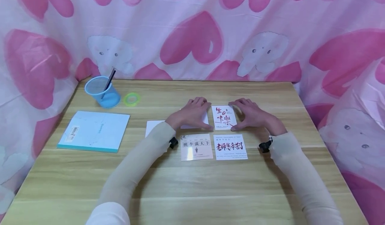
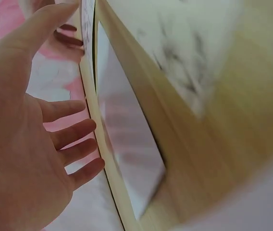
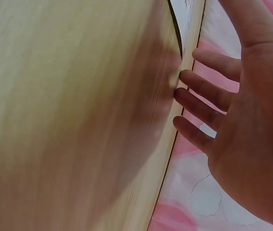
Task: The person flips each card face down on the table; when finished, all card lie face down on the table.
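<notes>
A white card with red brush characters [image 1: 224, 117] lies between my two hands near the table's middle. My left hand [image 1: 192, 115] is at its left side, thumb and fingers spread apart, fingertips by the card's edge. Opposite it, my right hand [image 1: 254, 115] has the thumb at the lower right corner and the fingers by the upper right one. Below lie a pale card with black characters [image 1: 197, 153] and a white card with dark red writing [image 1: 230, 154]. A blank white card [image 2: 127, 139] is partly hidden beneath my left hand in the head view.
Another blank white card [image 1: 152, 125] lies by the left forearm. Farther left are a light blue notebook [image 1: 96, 131], a blue mesh pen cup [image 1: 109, 98] with a pen, and a yellow-green tape roll [image 1: 131, 99]. A pink heart-print curtain [image 1: 192, 37] hangs behind the table.
</notes>
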{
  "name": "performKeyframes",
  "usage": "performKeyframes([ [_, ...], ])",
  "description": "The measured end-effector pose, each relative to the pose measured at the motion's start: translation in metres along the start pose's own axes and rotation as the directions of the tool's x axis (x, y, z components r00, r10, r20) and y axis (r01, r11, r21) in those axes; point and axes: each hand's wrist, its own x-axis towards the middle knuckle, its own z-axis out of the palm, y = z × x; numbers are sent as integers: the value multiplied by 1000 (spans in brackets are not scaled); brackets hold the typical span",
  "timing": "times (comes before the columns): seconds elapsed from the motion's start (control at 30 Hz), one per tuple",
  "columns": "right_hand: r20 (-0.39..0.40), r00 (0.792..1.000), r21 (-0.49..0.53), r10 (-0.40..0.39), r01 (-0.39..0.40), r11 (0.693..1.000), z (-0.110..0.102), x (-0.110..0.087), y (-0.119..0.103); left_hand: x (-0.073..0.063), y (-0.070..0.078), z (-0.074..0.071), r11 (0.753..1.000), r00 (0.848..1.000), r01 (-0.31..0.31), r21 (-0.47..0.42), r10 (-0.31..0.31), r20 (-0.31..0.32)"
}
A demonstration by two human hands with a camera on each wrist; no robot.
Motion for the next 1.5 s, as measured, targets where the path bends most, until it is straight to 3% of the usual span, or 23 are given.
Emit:
performKeyframes([
  [0.2,5,1000,-11,-4,4,1000,1,1,2,14,9,5,999,1000,3,44,-4,24],
  [0.5,-31,999,6,-10,11,1000,3,3,7,24,15,8,995,999,5,98,-10,46],
  [0.8,-70,997,13,-26,27,1000,4,1,10,35,25,8,994,1000,-7,111,4,25],
  [1.07,-82,995,22,-52,54,998,7,3,9,43,32,9,989,1000,20,148,-21,-1],
  [1.2,-63,997,59,-46,49,997,7,1,8,44,32,9,986,1000,22,164,-19,-15],
  [1.37,-48,997,89,-55,59,994,5,0,6,42,31,7,992,998,34,124,-26,-65],
  [1.5,-67,995,83,-74,79,993,3,0,4,42,30,6,994,998,10,113,-3,-62],
])
